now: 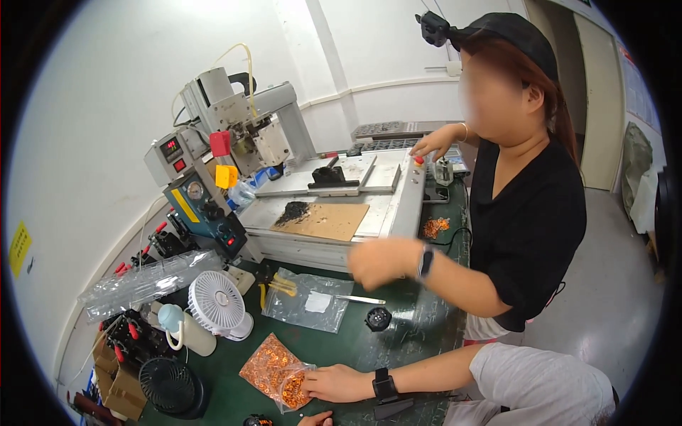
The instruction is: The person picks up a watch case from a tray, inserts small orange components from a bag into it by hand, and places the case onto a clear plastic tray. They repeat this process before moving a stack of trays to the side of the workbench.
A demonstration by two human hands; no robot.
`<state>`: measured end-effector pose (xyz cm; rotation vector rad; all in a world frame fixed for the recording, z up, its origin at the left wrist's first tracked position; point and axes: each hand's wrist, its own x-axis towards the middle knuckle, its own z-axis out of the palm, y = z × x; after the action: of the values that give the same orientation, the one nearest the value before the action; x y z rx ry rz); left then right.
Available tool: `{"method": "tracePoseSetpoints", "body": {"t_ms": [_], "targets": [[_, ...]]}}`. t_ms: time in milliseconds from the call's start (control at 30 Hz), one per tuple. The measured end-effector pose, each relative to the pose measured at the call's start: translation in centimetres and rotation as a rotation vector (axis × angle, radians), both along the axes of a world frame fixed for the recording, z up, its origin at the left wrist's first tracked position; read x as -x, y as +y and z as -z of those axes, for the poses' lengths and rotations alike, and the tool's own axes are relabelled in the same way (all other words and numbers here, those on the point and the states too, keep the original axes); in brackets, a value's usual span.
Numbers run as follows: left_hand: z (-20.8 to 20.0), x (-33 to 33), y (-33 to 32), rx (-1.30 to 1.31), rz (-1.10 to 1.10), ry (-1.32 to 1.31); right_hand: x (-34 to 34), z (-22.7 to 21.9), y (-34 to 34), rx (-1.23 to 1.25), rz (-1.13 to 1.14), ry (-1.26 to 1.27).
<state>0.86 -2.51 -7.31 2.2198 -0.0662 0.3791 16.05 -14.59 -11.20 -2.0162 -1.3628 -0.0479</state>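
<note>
Clear plastic bag (pixel 298 368) of orange pieces (pixel 266 362) lay lower centre, mouth apparently angled for the right hand (pixel 338 383) touching it, whose grip was indiscernible, like the cropped left hand's (pixel 317 419).

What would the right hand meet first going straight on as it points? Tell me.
The right hand touches the clear plastic bag; straight on, it would likely meet the small orange ring-like pieces inside first, though depth there is unclear.

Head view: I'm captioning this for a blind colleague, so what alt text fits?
A hand with a black wristband touches a clear bag of small orange parts on a green table. Beyond, a person in black is beside a machine; a white fan stands left.
</note>
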Motion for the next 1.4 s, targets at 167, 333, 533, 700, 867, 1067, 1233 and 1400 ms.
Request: {"method": "tracePoseSetpoints", "body": {"t_ms": [167,333,533,700,867,1067,1233,1400], "targets": [[0.0,0.1,0.0,-0.016,0.015,-0.029,-0.3,-1.2,-0.3,-0.020,0.051,-0.033],[-0.3,0.3,0.1,-0.007,-0.009,0.018,-4.6,-4.5,-3.4,0.237,0.454,-0.089],[0.0,-0.1,0.1,0.002,-0.001,0.013,-7.2,-3.0,-5.8,0.515,0.769,-0.192],[-0.1,0.0,0.0,0.004,0.000,0.042,-3.5,-1.7,-3.3,0.311,0.586,-0.380],[-0.2,0.0,0.0,0.004,-0.005,0.046,0.5,-0.6,-0.9,0.088,0.214,-0.234],[-0.3,-0.1,0.1,-0.011,0.000,0.046,0.0,-0.9,-1.0,0.014,0.084,-0.098],[-0.2,0.0,0.2,-0.020,0.004,-0.008,-1.3,-3.0,-2.1,0.112,0.224,-0.168],[-0.2,0.1,0.2,-0.010,-0.016,0.046,-1.4,-2.0,-2.8,0.194,0.250,-0.150]]}}
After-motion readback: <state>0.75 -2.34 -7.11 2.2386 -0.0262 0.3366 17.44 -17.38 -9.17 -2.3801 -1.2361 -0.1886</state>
